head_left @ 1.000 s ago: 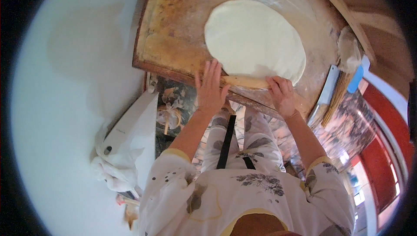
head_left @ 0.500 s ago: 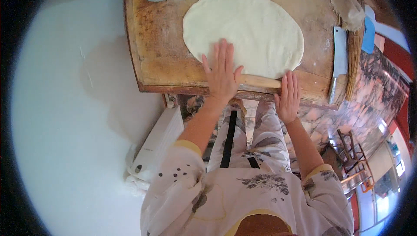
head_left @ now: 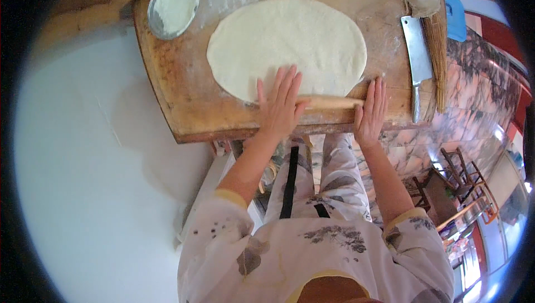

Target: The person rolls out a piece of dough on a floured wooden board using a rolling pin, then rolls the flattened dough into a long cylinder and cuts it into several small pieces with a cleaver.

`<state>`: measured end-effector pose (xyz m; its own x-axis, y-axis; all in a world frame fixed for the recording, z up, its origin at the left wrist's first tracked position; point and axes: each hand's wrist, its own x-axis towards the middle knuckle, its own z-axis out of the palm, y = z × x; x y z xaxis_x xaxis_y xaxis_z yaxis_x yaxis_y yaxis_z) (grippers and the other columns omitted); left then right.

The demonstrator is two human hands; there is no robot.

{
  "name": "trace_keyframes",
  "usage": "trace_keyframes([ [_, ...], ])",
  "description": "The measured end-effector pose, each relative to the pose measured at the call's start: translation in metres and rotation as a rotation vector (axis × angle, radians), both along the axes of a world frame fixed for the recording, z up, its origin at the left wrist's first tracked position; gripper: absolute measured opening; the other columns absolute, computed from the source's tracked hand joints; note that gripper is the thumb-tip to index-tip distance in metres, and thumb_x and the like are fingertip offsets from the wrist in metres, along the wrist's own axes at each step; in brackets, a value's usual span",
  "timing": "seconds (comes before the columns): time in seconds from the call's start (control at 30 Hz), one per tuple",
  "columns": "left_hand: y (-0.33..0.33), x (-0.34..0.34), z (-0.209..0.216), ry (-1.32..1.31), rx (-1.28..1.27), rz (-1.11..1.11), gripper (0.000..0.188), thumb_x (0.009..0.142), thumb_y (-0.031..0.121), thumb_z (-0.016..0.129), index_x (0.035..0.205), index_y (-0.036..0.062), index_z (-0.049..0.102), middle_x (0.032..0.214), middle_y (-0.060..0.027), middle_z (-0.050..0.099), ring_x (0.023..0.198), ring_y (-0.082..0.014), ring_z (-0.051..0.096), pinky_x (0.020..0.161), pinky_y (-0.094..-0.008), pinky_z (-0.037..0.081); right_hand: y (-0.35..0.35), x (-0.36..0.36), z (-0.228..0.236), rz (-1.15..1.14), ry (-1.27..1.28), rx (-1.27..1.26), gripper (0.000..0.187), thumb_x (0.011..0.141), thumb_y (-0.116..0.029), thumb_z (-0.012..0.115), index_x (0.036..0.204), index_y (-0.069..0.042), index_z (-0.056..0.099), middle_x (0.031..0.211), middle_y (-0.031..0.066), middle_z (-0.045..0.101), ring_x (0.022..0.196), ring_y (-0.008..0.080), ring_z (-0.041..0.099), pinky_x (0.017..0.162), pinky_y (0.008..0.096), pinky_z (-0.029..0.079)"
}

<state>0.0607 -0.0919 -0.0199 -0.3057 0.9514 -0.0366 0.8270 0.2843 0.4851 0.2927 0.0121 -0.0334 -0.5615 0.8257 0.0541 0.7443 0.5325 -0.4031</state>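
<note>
Where left hand (head_left: 280,109) lies: flat across rolling pin (head_left: 331,102), fingers spread
Right hand (head_left: 371,110): flat at pin's end, fingers together

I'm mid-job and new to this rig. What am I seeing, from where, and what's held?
No machine: this is a person working bare-handed, seen from above by a fisheye camera on their head, so straight edges bend. The left hand and right hand, fingers extended, lie over the ends of a wooden rolling pin at the near edge of a dough sheet. On the wooden board also sit a metal bowl of white powder, upper left, and a cleaver and straw-coloured brush, right.
</note>
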Motion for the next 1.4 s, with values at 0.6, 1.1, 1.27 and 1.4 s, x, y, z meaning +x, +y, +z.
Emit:
trace_keyframes([
  [0.6,0.123,-0.041,-0.02,0.034,0.15,0.142,0.064,0.092,0.031,0.056,0.149,0.0079,0.04,0.157,-0.011,0.038,0.149,-0.0344,0.026,0.119,-0.0602,0.007,0.145,-0.063,-0.008,-0.01,0.101,0.14,0.051,0.1,-0.02,0.047,0.148,-0.003,0.042,0.15,0.0162,0.045,0.143,0.0358,0.036,0.117,0.0493,0.026],
  [1.1,0.112,-0.036,-0.014,0.088,-0.041,0.173,0.08,0.095,0.04,0.055,0.156,-0.0012,0.023,0.163,-0.0195,0.022,0.152,-0.0376,0.016,0.12,-0.0583,0.008,0.18,-0.078,0.0,0.329,0.003,0.077,0.057,0.1,-0.029,0.05,0.151,-0.006,0.04,0.152,0.0151,0.043,0.146,0.0312,0.034,0.118,0.0506,0.023],
  [1.27,0.209,-0.126,-0.03,0.223,0.138,0.531,0.067,0.1,0.039,0.046,0.151,-0.003,0.031,0.159,-0.0196,0.032,0.15,-0.0368,0.023,0.12,-0.0558,0.014,0.261,-0.188,-0.013,0.321,0.18,0.3,0.052,0.098,-0.033,0.054,0.142,-0.006,0.05,0.144,0.0142,0.052,0.139,0.0318,0.043,0.116,0.0476,0.029],
  [1.4,0.174,-0.101,-0.03,0.197,0.092,0.404,0.069,0.099,0.039,0.049,0.153,0.0,0.03,0.161,-0.0187,0.029,0.15,-0.0372,0.021,0.12,-0.0597,0.01,0.226,-0.15,-0.014,0.398,0.003,0.21,0.057,0.098,-0.036,0.053,0.146,-0.007,0.045,0.151,0.0143,0.045,0.141,0.0319,0.039,0.117,0.05,0.026],
])
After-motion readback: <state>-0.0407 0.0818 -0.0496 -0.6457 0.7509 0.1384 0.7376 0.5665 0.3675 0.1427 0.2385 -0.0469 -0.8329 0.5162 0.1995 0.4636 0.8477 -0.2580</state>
